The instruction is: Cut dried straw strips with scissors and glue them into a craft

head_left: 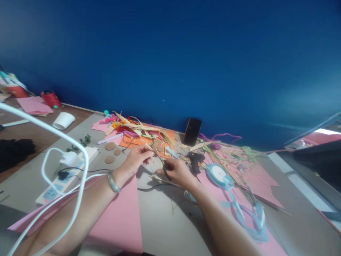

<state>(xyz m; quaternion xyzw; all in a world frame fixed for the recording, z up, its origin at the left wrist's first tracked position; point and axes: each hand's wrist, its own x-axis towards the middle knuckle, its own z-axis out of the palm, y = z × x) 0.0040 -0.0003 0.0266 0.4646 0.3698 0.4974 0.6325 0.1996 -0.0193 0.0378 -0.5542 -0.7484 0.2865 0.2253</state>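
Observation:
My left hand (pixel 139 156), with a pale green bangle (pixel 114 182) on its wrist, pinches a thin straw-coloured strip (pixel 148 146) between thumb and fingers. Just to its right, my right hand (pixel 179 173) is wrapped round the dark handles of a pair of scissors (pixel 166 170). The blades point up and left towards the strip; whether they touch it I cannot tell. Under my right hand lies a thin pale stick (pixel 166 181). Round brown discs (pixel 109 159) and scraps of dried strips (pixel 145 126) lie around the hands.
A phone (pixel 192 131) leans against the blue wall (pixel 170 64). On the right are a spool of light blue ribbon (pixel 218 175) and pink paper (pixel 262 177). On the left, a white cable (pixel 85 167) loops over a power strip (pixel 57 188), with a paper cup (pixel 64 120) beyond.

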